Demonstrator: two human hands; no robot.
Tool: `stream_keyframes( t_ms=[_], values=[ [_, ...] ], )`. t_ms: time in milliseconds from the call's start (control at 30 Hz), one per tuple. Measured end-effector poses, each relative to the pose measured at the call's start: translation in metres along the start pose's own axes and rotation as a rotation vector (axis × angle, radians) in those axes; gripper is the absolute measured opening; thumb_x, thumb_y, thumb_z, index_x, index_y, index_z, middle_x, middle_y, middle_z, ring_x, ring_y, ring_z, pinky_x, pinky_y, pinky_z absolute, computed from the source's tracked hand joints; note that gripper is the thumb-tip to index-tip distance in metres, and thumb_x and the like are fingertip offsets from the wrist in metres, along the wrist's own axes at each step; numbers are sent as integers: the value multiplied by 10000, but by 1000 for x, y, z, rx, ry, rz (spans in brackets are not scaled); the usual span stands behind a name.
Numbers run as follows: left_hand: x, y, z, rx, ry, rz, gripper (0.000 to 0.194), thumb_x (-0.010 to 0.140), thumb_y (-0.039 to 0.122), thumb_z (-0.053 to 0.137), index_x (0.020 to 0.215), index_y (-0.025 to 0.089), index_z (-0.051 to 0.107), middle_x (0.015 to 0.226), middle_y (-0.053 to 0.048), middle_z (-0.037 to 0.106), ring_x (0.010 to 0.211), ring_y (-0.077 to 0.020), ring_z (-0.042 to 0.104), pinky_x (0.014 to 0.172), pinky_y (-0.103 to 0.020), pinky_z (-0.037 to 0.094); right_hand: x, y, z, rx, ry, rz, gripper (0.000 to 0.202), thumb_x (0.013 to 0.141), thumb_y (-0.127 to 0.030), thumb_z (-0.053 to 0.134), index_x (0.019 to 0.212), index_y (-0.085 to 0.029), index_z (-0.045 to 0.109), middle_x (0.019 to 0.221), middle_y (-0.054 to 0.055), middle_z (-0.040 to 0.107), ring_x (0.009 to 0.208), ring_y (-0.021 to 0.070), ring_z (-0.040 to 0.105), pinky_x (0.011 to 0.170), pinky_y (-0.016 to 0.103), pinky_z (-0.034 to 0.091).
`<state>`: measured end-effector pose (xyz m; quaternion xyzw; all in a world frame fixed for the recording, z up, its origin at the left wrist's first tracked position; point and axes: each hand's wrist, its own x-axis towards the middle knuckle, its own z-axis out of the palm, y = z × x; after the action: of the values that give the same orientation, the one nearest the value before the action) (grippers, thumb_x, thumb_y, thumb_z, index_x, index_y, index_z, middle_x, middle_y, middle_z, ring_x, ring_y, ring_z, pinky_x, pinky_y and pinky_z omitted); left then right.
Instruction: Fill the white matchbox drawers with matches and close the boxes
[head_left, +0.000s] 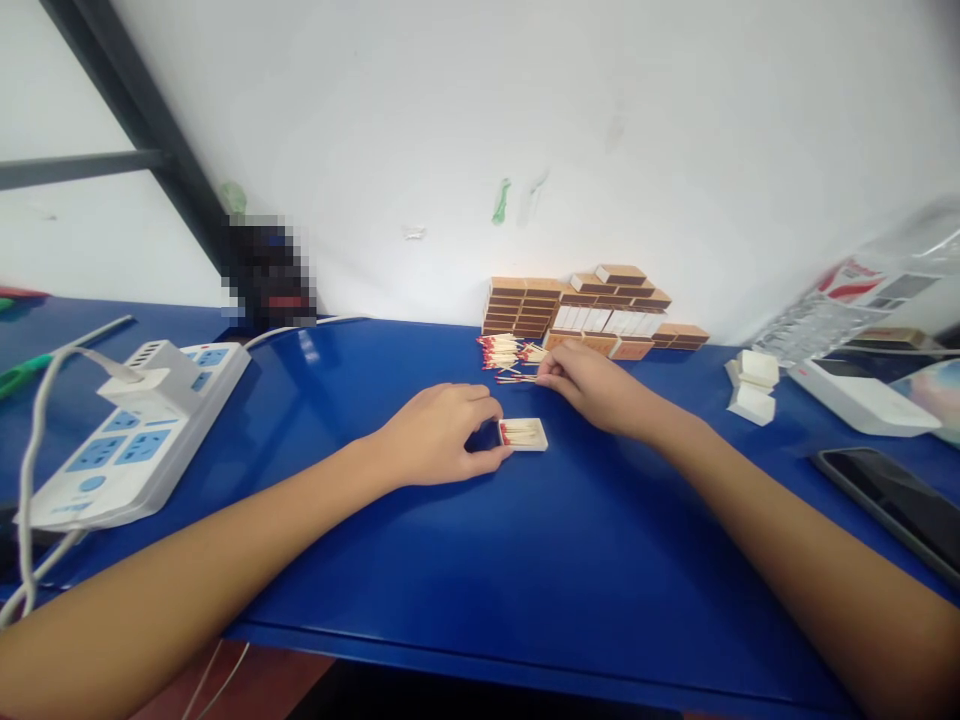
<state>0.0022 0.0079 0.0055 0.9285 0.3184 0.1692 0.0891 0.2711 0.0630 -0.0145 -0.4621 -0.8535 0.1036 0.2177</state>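
My left hand [450,435] curves around the left end of a small white matchbox tray [534,445], thumb at its near corner and fingertips at its far corner. Red-headed matchsticks lie side by side in the tray, their heads toward the left. Behind it, my right hand [581,382] pinches the plain ends of a few matchsticks [517,379] with thumb and fingers; how many it holds is hidden. A loose pile of matchsticks [499,352] lies just beyond, partly hidden by the right hand.
Stacked matchboxes [525,300] stand against the wall. White empty trays [752,385] lie to the right, near a plastic bottle [832,290], a white box [862,395] and a phone [892,500]. A power strip [150,430] with cables occupies the left of the blue table [450,570].
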Motion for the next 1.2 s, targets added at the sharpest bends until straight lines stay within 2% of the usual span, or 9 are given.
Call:
stream_keyframes(
  t_ms=[200, 367, 533, 733, 1200],
  values=[
    [0, 1, 0, 19, -5, -4, 245, 938, 405, 693, 988, 167, 725, 859, -24, 657, 738, -169, 593, 691, -309, 443, 7, -23, 13, 16, -14, -39, 135, 1010, -281, 521, 907, -209, 570, 993, 105, 618, 893, 235, 574, 797, 355, 460],
    [0, 1, 1, 27, -6, 10, 253, 950, 419, 678, 974, 173, 730, 863, -28, 657, 742, -171, 594, 702, -312, 444, 8, -19, 14, 13, 13, -47, 151, 1019, -342, 562, 1043, -203, 615, 1008, 90, 599, 899, 236, 572, 803, 351, 452],
    [0, 0, 1, 23, 2, 10, 251, 950, 412, 678, 984, 169, 728, 857, -27, 653, 731, -165, 588, 699, -304, 441, 8, -19, 12, -8, -22, -41, 123, 1007, -284, 571, 944, -195, 626, 1015, 92, 586, 879, 220, 569, 813, 348, 457],
    [0, -1, 1, 31, -4, 7, 260, 945, 423, 681, 991, 171, 725, 851, -25, 649, 731, -168, 591, 687, -306, 438, 8, -24, 11, -20, -31, -59, 132, 1035, -293, 533, 1041, -203, 629, 1038, 89, 575, 872, 215, 575, 805, 351, 464],
    [-1, -1, -1, 14, -9, 3, 252, 949, 411, 678, 1010, 171, 721, 858, -21, 659, 738, -166, 601, 682, -303, 442, 5, -33, 16, -172, -83, -27, 118, 1037, -215, 489, 956, -198, 573, 1072, 130, 613, 977, 259, 608, 870, 390, 486]
  ],
)
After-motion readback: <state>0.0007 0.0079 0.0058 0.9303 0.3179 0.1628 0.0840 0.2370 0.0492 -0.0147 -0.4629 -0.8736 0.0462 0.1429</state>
